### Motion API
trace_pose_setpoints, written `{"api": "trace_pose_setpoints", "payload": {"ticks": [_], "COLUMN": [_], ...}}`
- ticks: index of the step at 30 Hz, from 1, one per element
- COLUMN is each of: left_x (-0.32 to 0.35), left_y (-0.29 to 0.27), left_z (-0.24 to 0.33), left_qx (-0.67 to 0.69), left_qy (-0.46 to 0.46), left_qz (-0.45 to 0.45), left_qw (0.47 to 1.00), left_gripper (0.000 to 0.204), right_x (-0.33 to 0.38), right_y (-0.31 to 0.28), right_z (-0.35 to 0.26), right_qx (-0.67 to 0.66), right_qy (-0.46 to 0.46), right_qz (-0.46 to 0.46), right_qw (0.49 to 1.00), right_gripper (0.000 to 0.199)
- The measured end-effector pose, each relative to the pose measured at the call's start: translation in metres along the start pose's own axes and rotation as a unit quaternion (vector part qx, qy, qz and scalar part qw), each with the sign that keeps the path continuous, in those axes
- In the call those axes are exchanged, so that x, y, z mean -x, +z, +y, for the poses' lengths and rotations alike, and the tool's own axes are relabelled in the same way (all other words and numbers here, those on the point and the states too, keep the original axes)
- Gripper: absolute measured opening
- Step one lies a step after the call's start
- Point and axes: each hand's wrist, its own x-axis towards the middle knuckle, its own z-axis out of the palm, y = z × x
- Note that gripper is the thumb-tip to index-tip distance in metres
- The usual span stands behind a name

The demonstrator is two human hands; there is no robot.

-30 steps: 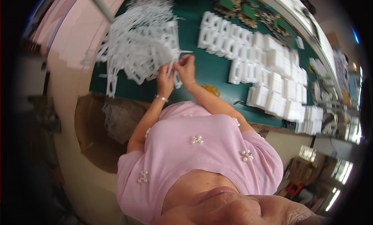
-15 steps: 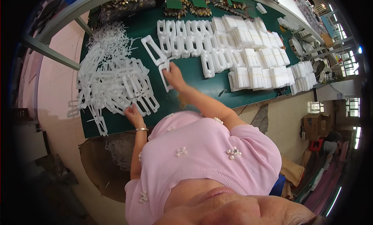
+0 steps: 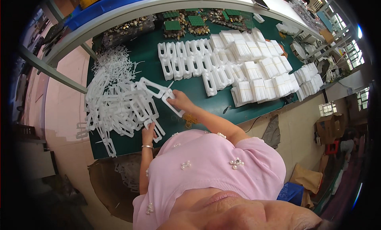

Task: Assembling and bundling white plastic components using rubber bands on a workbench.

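White plastic frame (image 3: 171, 104): pinched in right hand (image 3: 180, 101), just above green mat (image 3: 198, 93), beside loose frame pile (image 3: 115, 107). Left hand (image 3: 149, 131): resting on pile's near edge, fingers curled onto a piece; grip closure not discernible. Farther back: stacked white blocks (image 3: 246, 71), then green circuit boards (image 3: 186, 23).

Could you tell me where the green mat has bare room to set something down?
The widest bare strip of the green mat runs along the near edge, between the right hand and the stacked white pieces. A smaller gap lies between the loose frame pile and the upright frame rows. The left side, round the left hand, is crowded.
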Motion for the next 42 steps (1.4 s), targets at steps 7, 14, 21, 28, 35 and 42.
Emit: {"api": "trace_pose_setpoints", "payload": {"ticks": [7,14,21,28,35,42], "left_x": [-0.002,0.025,0.009,0.005,0.007,0.019], "left_y": [0.019,0.041,0.078,0.100,0.110,0.115], "left_z": [0.039,0.101,0.115,0.116,0.110,0.122], "left_qx": [-0.290,0.239,0.284,0.281,0.247,0.364], "left_qy": [0.255,0.146,0.172,0.209,0.287,0.194], "left_qz": [0.140,-0.090,-0.197,-0.191,-0.168,-0.238], "left_qw": [0.912,0.956,0.923,0.917,0.910,0.879], "left_gripper": [0.033,0.037,0.046,0.054,0.066,0.084], "right_x": [-0.012,0.007,0.050,0.054,0.051,0.049], "right_y": [-0.031,-0.035,-0.041,-0.029,-0.021,-0.021], "right_z": [0.016,0.004,-0.056,-0.061,-0.059,-0.055], "right_qx": [-0.006,-0.093,0.033,0.117,0.115,0.130], "right_qy": [-0.035,-0.068,-0.143,-0.170,-0.168,-0.216], "right_qz": [0.056,0.114,0.190,0.182,0.157,0.175], "right_qw": [0.998,0.987,0.971,0.961,0.966,0.952], "right_gripper": [0.033,0.036,0.032,0.036,0.043,0.041]}}
